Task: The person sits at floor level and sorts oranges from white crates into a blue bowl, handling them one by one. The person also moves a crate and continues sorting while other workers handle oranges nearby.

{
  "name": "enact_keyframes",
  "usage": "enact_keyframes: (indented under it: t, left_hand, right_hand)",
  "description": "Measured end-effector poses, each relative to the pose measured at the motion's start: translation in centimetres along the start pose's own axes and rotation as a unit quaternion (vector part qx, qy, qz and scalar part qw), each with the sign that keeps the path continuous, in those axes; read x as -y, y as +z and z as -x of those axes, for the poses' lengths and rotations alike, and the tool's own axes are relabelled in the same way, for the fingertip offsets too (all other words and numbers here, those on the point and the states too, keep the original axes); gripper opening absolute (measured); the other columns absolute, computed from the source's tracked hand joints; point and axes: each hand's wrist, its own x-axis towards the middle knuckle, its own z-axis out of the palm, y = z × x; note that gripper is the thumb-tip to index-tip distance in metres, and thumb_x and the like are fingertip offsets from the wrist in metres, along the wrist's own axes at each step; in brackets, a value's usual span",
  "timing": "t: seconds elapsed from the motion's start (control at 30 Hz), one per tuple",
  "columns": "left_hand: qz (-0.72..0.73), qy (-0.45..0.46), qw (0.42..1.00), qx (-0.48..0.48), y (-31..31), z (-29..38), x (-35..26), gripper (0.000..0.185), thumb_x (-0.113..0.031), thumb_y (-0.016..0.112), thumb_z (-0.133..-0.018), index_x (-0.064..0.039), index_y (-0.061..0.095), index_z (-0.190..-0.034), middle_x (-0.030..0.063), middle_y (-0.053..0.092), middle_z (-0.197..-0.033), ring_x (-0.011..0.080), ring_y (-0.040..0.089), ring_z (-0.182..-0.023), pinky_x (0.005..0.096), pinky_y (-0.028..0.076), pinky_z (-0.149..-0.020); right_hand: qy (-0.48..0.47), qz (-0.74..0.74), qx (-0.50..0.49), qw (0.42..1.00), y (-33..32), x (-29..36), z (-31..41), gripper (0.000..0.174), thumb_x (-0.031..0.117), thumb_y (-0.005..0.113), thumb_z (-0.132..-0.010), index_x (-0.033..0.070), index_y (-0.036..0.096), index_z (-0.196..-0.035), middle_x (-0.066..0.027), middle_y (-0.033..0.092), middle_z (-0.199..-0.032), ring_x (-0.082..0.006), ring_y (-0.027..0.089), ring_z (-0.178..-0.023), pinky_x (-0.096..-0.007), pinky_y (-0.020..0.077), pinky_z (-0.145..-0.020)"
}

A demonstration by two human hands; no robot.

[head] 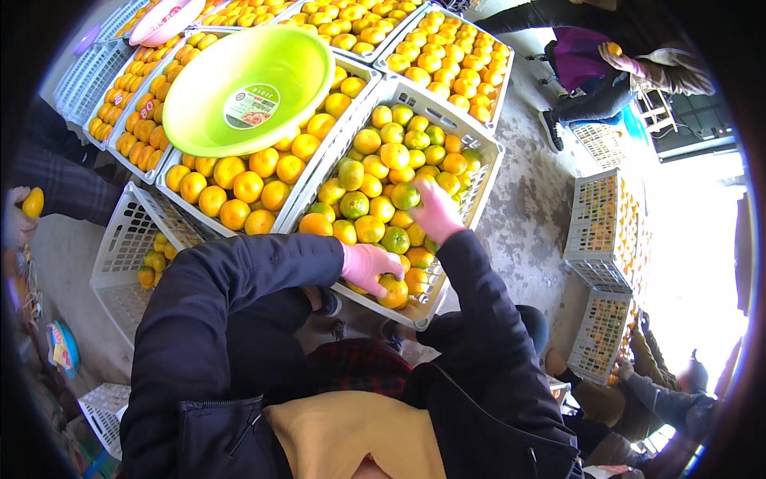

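A grey-white plastic crate [488, 173] of loose green and orange citrus fruits stands before me. My left hand [372, 267], in a pink glove, has its fingers curved over an orange fruit [394, 291] at the crate's near corner; whether it grips the fruit is unclear. Farther right, my right hand [438, 209], also pink-gloved, reaches down among the fruits, its fingertips at a green-orange one [405, 196]. I cannot tell if it holds that fruit. Beside this crate, a lime-green plastic basin [197, 96] rests tilted on a crate of larger orange fruits [247, 187].
More fruit-filled crates [383, 60] adjoin at the back, one bearing a pink basin [164, 24]. A partly filled crate [119, 239] stands low at left. Stacked crates [592, 221] stand at right. Co-workers are at both sides; one's hand [619, 60] holds a fruit.
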Motion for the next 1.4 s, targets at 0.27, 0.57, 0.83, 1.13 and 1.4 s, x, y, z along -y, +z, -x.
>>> enact_keyframes:
  t: [0.27,0.57,0.83,1.13,1.4]
  left_hand:
    - [-0.009,-0.009,0.999,-0.042,2.1,-1.4,0.7,0.059,-0.020,0.076,-0.076,-0.003,0.056,-0.129,0.0222,0.061,-0.116,0.0388,0.059,-0.108,0.0451,0.046,-0.095]
    - [-0.098,-0.063,0.993,0.017,2.0,-1.8,-0.6,0.064,-0.036,0.076,-0.073,-0.009,0.056,-0.127,0.0165,0.055,-0.123,0.0356,0.056,-0.113,0.0457,0.045,-0.096]
    - [-0.048,-0.083,0.995,0.024,0.9,-1.5,-1.6,0.067,-0.033,0.080,-0.070,-0.013,0.054,-0.128,0.0180,0.060,-0.120,0.0360,0.056,-0.114,0.0447,0.047,-0.095]
    - [-0.048,-0.063,0.997,0.009,1.6,-1.3,-0.6,0.070,-0.033,0.080,-0.068,-0.011,0.053,-0.129,0.0155,0.059,-0.121,0.0356,0.057,-0.114,0.0450,0.047,-0.094]
    - [-0.082,0.006,0.997,0.007,1.8,-1.0,0.3,0.065,-0.033,0.078,-0.073,-0.013,0.051,-0.129,0.0145,0.055,-0.121,0.0361,0.052,-0.114,0.0470,0.043,-0.095]
  right_hand:
    - [-0.013,0.101,0.199,0.975,7.1,6.5,-9.7,0.073,0.035,0.077,-0.071,0.010,0.047,-0.133,-0.0192,0.058,-0.117,-0.0363,0.059,-0.109,-0.0462,0.0500,-0.090]
    - [0.092,0.047,0.378,0.920,-4.5,1.9,5.7,0.068,0.047,0.075,-0.069,-0.003,0.058,-0.110,-0.0258,0.067,-0.099,-0.0387,0.066,-0.095,-0.0445,0.0527,-0.081]
    - [0.109,0.045,0.497,0.860,-4.5,4.1,9.5,0.069,0.045,0.075,-0.070,-0.003,0.058,-0.116,-0.0220,0.068,-0.106,-0.0361,0.065,-0.102,-0.0413,0.0515,-0.087]
    - [0.085,0.058,0.512,0.853,-2.8,5.4,9.2,0.049,0.039,0.076,-0.069,0.006,0.068,-0.104,-0.0196,0.070,-0.096,-0.0358,0.066,-0.096,-0.0426,0.0527,-0.083]
    - [0.088,0.052,0.513,0.853,-1.3,4.1,10.9,0.046,0.042,0.076,-0.070,0.005,0.071,-0.098,-0.0194,0.070,-0.094,-0.0357,0.067,-0.093,-0.0428,0.0533,-0.081]
